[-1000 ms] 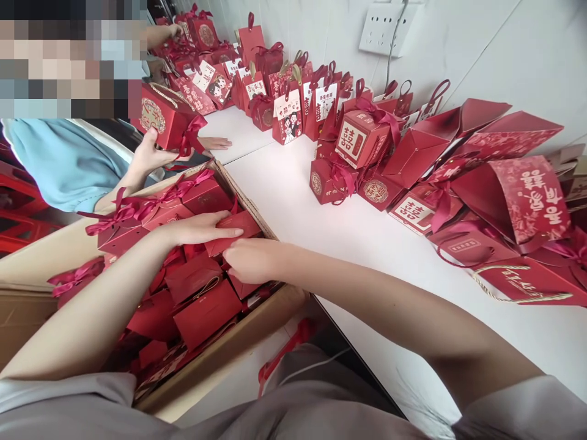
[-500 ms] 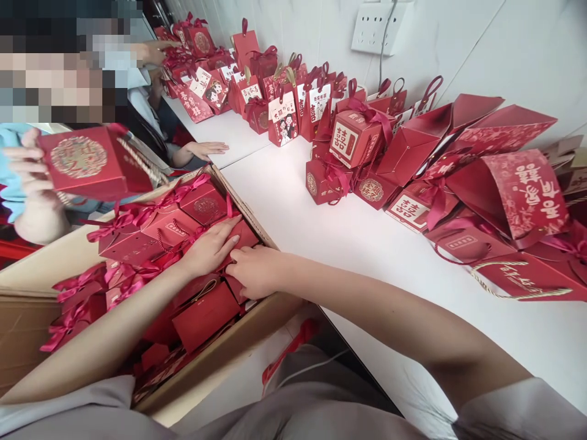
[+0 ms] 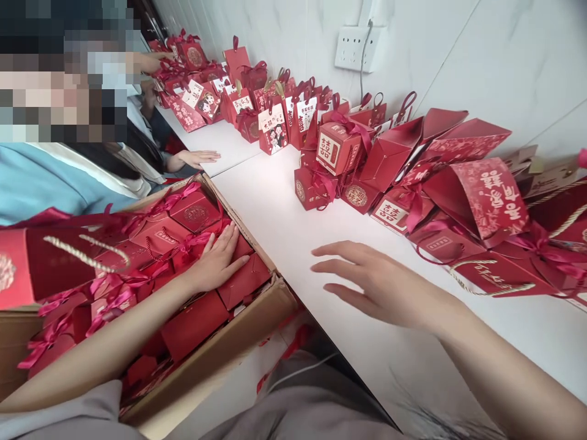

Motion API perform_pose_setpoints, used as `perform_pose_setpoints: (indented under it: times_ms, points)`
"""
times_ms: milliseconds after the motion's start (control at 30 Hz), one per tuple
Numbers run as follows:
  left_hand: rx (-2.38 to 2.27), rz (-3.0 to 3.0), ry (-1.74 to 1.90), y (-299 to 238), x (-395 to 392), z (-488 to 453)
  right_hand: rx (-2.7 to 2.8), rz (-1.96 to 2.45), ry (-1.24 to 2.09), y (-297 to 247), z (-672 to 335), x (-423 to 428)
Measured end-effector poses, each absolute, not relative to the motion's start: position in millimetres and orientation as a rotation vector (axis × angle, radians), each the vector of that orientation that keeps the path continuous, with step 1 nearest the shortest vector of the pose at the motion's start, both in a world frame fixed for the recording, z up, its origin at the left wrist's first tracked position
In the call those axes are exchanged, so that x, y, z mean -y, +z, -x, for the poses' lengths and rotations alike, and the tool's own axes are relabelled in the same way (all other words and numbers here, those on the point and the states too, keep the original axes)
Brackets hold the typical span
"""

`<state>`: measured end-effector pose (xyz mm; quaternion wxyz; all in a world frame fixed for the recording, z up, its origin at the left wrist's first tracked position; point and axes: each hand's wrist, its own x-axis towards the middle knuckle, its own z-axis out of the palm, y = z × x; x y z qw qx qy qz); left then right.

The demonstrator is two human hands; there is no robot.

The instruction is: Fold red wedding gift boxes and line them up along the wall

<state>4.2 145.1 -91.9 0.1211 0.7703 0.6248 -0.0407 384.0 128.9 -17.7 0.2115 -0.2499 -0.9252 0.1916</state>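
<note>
My left hand [image 3: 214, 260] lies flat with fingers stretched on the red gift boxes [image 3: 197, 324] packed in a cardboard carton [image 3: 261, 318]. Several of these boxes carry pink ribbon bows and rope handles. Over the white table [image 3: 270, 208] hangs my right hand [image 3: 373, 278], fingers apart and nothing in it. Nearest to it on the table are a red box with a white label [image 3: 389, 214] and a red box with a gold rope handle [image 3: 513, 269]. At the left edge, a red gift box with a twisted cord handle [image 3: 50, 263] is partly cut off above the carton.
More red gift boxes and bags [image 3: 275, 131] stand in a row along the tiled wall. A power socket [image 3: 360, 49] with a cable is on that wall. A co-worker in a blue top [image 3: 68, 183] is behind the carton; another person's hand [image 3: 195, 160] rests on the table.
My right hand has left the boxes in the carton and moved right over the table, fingers spread. The box at the left, held by the co-worker earlier, has come lower and closer.
</note>
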Motion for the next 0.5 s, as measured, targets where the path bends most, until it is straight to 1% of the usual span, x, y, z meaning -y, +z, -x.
perform_pose_setpoints:
  times_ms: [133, 200, 267, 333, 400, 500]
  points:
    - [-1.847, -2.198, -0.152, -62, -149, -6, 2.556, 0.906, 0.428, -20, -432, -117]
    - [-1.913, -2.210, -0.074, -45, -144, -6, 2.539, 0.989, 0.379, -20, -453, -108]
    - [-2.038, -2.211, 0.053, -40, -135, -8, 2.511, 1.059, 0.336, -22, -472, -99]
    - [-2.190, -2.170, 0.145, -51, -127, -12, 2.482, 1.118, 0.306, -23, -489, -90]
    - [-2.298, -2.105, 0.157, -73, -123, -18, 2.454, 1.165, 0.289, -25, -503, -81]
    - [-2.283, -2.116, 0.118, -103, -123, -25, 2.421, 1.223, 0.273, -25, -522, -69]
